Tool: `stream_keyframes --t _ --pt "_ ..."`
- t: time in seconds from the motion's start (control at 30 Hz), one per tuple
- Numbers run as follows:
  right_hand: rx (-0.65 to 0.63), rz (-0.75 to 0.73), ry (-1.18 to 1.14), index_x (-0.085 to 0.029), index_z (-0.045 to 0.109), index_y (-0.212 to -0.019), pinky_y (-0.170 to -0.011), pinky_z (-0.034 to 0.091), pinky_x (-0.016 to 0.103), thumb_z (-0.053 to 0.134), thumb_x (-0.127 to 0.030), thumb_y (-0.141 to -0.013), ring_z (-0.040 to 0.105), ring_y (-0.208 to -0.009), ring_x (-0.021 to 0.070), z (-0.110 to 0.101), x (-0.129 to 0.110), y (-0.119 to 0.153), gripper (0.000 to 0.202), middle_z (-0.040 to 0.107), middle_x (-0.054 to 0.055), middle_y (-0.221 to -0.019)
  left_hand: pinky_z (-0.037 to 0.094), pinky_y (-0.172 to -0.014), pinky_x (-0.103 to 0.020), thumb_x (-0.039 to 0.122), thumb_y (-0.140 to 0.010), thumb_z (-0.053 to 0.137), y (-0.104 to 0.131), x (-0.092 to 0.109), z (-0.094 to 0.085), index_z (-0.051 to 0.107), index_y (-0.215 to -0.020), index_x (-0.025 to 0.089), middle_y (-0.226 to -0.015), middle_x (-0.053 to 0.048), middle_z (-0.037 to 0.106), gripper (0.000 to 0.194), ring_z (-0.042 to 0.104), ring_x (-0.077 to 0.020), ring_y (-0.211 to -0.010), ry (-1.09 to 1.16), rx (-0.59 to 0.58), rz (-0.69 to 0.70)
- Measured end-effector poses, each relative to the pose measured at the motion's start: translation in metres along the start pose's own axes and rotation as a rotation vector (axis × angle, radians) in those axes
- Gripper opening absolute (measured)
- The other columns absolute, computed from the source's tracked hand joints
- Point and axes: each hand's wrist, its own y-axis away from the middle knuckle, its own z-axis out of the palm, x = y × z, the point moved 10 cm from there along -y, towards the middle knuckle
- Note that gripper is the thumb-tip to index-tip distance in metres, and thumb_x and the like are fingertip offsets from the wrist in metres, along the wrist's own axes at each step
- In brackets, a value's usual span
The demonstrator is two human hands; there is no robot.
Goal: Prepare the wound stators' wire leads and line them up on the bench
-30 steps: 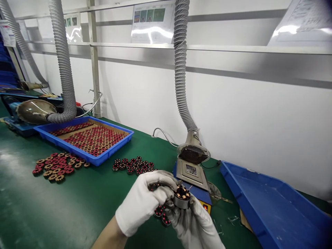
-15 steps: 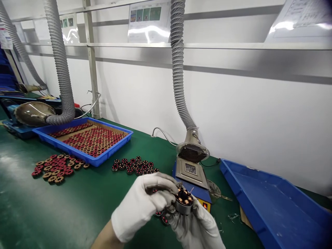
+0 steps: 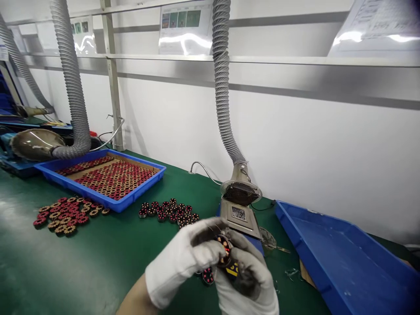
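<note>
Near six o'clock, before the metal plate (image 3: 226, 213), my left hand (image 3: 180, 258) and right hand (image 3: 254, 269) hold a wound ring (image 3: 225, 253) between nearly closed fingers; I judge it light and stiff, its coils fragile, best gripped by the outer rim

Glossy blue plastic tray (image 3: 348, 258), matt white cloth gloves (image 3: 173, 262), ribbed grey hose (image 3: 223, 87)

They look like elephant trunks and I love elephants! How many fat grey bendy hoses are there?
3. One hose is at the far left, another hose bends down behind the full blue tray, and the third hose hangs in the middle, above the metal plate.
</note>
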Motion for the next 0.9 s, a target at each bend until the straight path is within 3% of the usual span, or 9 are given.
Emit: stream_keyframes --t 0.07,0.13,0.27,0.4,0.47,0.6,0.67,0.8,0.9 --pt "-0.069 -0.154 0.125 -0.025 0.06 -0.099 -0.078 0.054 0.036 0.068 -0.003 -0.06 0.061 -0.097 0.0233 0.008 -0.011 0.006 0.045 0.06 0.005 -0.108 0.047 -0.081 -0.027 0.029 -0.07 0.066 -0.004 -0.011 0.003 0.065 -0.094 0.013 -0.09 -0.009 0.066 0.028 0.059 -0.0213 -0.086 0.1 0.022 0.001" --pt "-0.057 -0.183 0.15 -0.025 0.059 -0.097 -0.076 0.054 0.037 0.068 -0.005 -0.062 0.061 -0.094 0.0234 0.009 -0.013 0.006 0.041 0.059 0.006 -0.104 0.047 -0.08 -0.028 0.03 -0.069 0.067 -0.003 -0.012 -0.01 0.068 -0.082 0.014 -0.086 -0.009 0.067 0.021 0.06 -0.0218 -0.084 0.215 0.164 0.11" --pt "0.184 -0.064 0.127 -0.022 0.057 -0.09 -0.062 0.054 0.025 0.07 -0.007 -0.063 0.063 -0.082 0.017 -0.006 -0.011 -0.002 0.034 0.058 0.005 -0.099 0.049 -0.082 -0.029 0.022 -0.063 0.069 0.006 0.003 -0.041 0.068 -0.077 0.016 -0.085 -0.007 0.068 0.014 0.061 -0.0223 -0.087 0.341 0.367 0.322" --pt "0.195 -0.067 0.125 -0.022 0.057 -0.091 -0.068 0.054 0.026 0.07 -0.005 -0.062 0.062 -0.086 0.0167 -0.008 -0.012 -0.002 0.037 0.057 0.004 -0.1 0.049 -0.059 -0.017 0.008 -0.059 0.068 -0.006 0.0 -0.028 0.069 -0.087 0.016 -0.08 -0.005 0.069 0.029 0.062 -0.0146 -0.069 0.139 0.238 0.122" --pt "0.117 -0.108 0.145 -0.023 0.057 -0.092 -0.075 0.053 0.029 0.07 -0.004 -0.061 0.062 -0.09 0.0178 -0.005 -0.01 0.0 0.039 0.058 0.004 -0.101 0.049 -0.058 -0.016 0.004 -0.056 0.066 -0.006 -0.004 -0.027 0.07 -0.078 0.015 -0.073 -0.005 0.069 0.025 0.062 -0.0139 -0.064 0.092 0.268 0.064" --pt "0.034 -0.148 0.152 -0.024 0.057 -0.094 -0.078 0.053 0.026 0.07 -0.003 -0.059 0.062 -0.091 0.0163 -0.002 -0.005 0.003 0.042 0.058 0.002 -0.103 0.05 -0.062 -0.015 0.005 -0.056 0.065 0.003 0.007 -0.042 0.069 -0.065 0.017 -0.065 -0.001 0.067 0.015 0.062 -0.0125 -0.063 0.19 0.433 0.274" --pt "0.053 -0.127 0.126 -0.023 0.057 -0.095 -0.082 0.051 0.026 0.068 0.0 -0.06 0.061 -0.094 0.0149 -0.003 -0.004 0.002 0.044 0.057 0.002 -0.104 0.049 -0.064 -0.015 0.006 -0.056 0.065 0.007 0.015 -0.044 0.069 -0.069 0.018 -0.071 -0.001 0.068 0.018 0.062 -0.0128 -0.067 0.219 0.431 0.354" --pt "0.056 -0.129 0.077 -0.024 0.056 -0.096 -0.082 0.052 0.028 0.065 0.003 -0.061 0.06 -0.095 0.0152 0.003 -0.009 0.003 0.045 0.056 0.002 -0.105 0.048 -0.06 -0.013 0.002 -0.056 0.065 -0.001 0.008 -0.028 0.069 -0.084 0.018 -0.077 -0.003 0.068 0.033 0.06 -0.0114 -0.066 0.141 0.271 0.17" --pt "0.081 -0.128 0.06 -0.024 0.057 -0.093 -0.078 0.054 0.032 0.066 0.002 -0.06 0.061 -0.093 0.0183 0.005 -0.01 0.005 0.043 0.058 0.003 -0.104 0.049 -0.062 -0.013 0.004 -0.06 0.063 0.0 0.006 -0.026 0.069 -0.08 0.015 -0.07 -0.003 0.067 0.023 0.06 -0.0107 -0.065 0.134 0.279 0.146"
